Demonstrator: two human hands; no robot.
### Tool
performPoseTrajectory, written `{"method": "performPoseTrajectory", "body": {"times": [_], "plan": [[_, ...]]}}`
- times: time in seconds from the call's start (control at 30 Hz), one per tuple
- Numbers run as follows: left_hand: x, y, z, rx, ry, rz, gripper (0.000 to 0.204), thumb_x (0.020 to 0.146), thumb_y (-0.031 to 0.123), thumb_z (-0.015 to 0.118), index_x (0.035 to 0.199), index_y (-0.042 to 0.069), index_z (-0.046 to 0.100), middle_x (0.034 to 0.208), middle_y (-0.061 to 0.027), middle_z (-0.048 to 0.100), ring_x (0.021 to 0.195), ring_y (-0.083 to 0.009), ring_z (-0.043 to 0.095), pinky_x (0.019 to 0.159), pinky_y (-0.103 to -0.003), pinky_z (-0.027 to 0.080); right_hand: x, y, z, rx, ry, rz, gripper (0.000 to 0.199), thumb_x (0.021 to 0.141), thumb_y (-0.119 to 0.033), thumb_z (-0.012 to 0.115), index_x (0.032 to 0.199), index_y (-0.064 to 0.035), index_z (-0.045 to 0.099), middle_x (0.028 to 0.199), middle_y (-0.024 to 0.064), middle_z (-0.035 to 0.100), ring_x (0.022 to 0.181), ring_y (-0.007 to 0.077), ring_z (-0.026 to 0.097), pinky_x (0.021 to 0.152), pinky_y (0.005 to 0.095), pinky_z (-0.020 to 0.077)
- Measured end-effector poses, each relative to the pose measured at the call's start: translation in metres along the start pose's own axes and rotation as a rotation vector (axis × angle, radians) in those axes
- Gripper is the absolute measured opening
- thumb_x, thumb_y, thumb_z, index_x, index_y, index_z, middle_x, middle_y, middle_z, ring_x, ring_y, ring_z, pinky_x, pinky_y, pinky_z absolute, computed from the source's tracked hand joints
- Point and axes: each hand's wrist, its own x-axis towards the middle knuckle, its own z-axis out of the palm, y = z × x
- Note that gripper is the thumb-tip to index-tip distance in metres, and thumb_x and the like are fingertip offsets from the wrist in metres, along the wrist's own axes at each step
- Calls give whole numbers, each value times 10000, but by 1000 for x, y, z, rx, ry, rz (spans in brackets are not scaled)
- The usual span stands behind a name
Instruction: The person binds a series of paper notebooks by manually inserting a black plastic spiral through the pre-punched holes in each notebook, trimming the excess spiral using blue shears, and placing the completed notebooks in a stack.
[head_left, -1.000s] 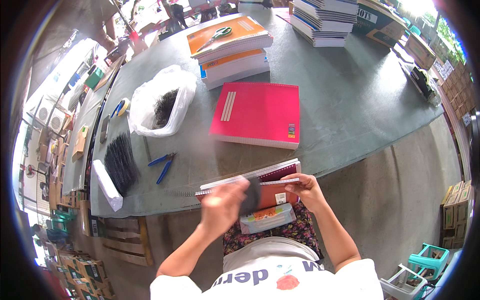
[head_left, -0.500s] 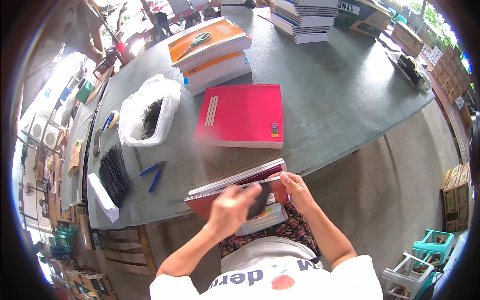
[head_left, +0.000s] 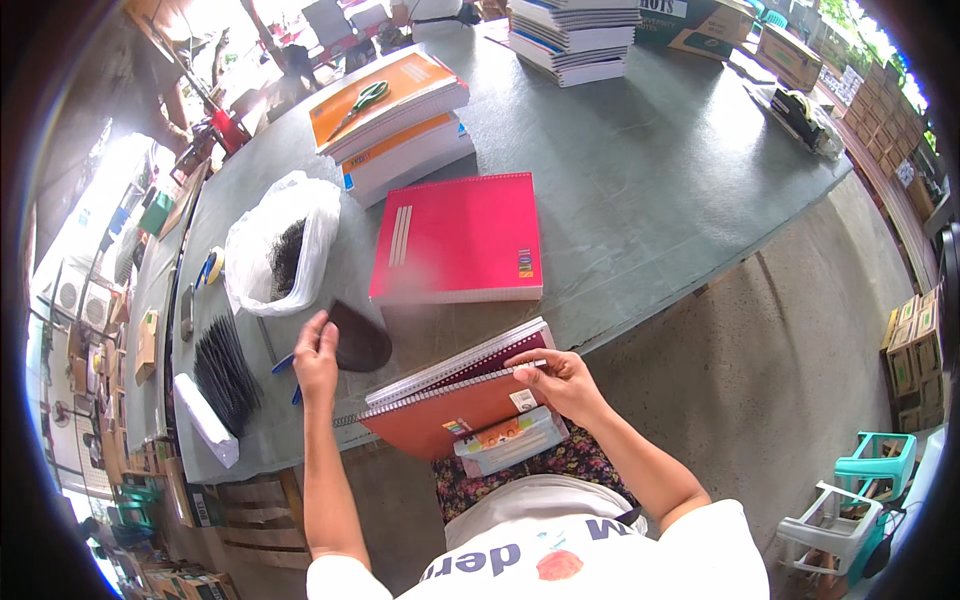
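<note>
My left hand (head_left: 318,358) is closed on a dark, flat, round-ended pad (head_left: 361,340), held over the table left of the notebooks. My right hand (head_left: 562,384) pinches the top right corner of a brown-orange notebook (head_left: 415,418) along its punched edge. That notebook leans at the table's near edge, tilted toward me, and a wire coil (head_left: 347,420) sticks out past its left end. Right behind it stand more notebooks with a maroon cover (head_left: 505,355). A pale blue patterned box (head_left: 512,443) sits beneath it by my lap. Blue-handled pliers (head_left: 283,364) are partly hidden by my left hand.
A thick pink notebook stack (head_left: 460,235) lies mid-table, with orange notebooks (head_left: 390,92) and green-handled scissors (head_left: 366,98) beyond. Left are a white bag (head_left: 240,262) of black coils, loose black coils (head_left: 226,370) and a white roll (head_left: 207,420). More notebooks (head_left: 575,40) stand far back.
My left hand has swung left and away from the notebook with the dark pad, uncovering the brown-orange cover. My right hand stays at the notebook's corner. The whole view has shifted slightly.
</note>
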Motion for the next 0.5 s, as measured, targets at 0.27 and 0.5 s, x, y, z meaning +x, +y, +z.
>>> {"method": "performPoseTrajectory", "body": {"times": [0.27, 0.5], "plan": [[-72, 44, 60, 426, -273, 1061, 78, 763, 93, 644, 825, 51, 665, 779, -72, 661, 732, -250, 618, 702, -361, 461, -8, 4, -5, 59, -17, 45, 166, 900, -7, 539, 1047, 10, 613, 902, 30, 600, 741, 73, 535, 676, 209, 424], [-110, 70, 87, 457, -651, 971, 259, 772, 161, 688, 967, 10, 607, 837, -147, 633, 791, -299, 601, 731, -388, 474, -16, 15, -8, 241, -8, -175, 230, 869, 53, 555, 1091, 2, 585, 838, 15, 642, 669, 40, 527, 593, 193, 434]]}}
